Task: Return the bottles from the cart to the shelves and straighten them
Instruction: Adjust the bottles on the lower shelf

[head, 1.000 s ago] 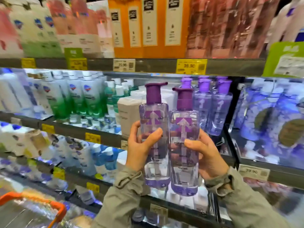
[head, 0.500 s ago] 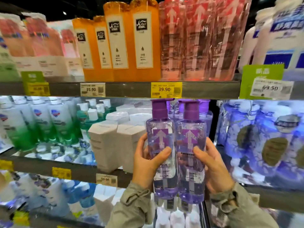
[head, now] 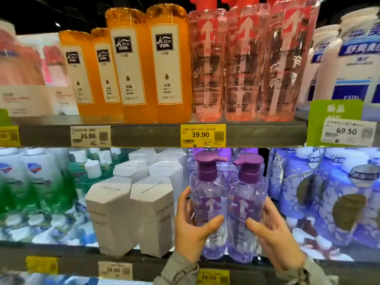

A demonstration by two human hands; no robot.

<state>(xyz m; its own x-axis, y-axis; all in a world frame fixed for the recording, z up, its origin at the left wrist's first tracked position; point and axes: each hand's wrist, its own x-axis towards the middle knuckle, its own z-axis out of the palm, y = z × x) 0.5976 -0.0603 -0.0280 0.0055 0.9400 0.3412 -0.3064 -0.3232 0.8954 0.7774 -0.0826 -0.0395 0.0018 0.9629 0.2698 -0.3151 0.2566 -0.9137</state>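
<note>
While hands (head: 191, 229) (head: 275, 239) grip clear bottles (head: 207, 198) (head: 246, 202), probably plastic

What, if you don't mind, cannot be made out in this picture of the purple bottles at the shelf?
Head view:
Lower labels of the left purple bottle and right purple bottle: covered by the left hand and right hand.
Purple bottles behind them: mostly hidden by those two.
Caps of the pink bottles: cut off by the top edge.
Yellow price tag at lower left: blurred, unreadable.
The cart: outside the frame.

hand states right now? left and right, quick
Left hand: grips the left purple bottle.
Right hand: grips the right purple bottle.
</note>
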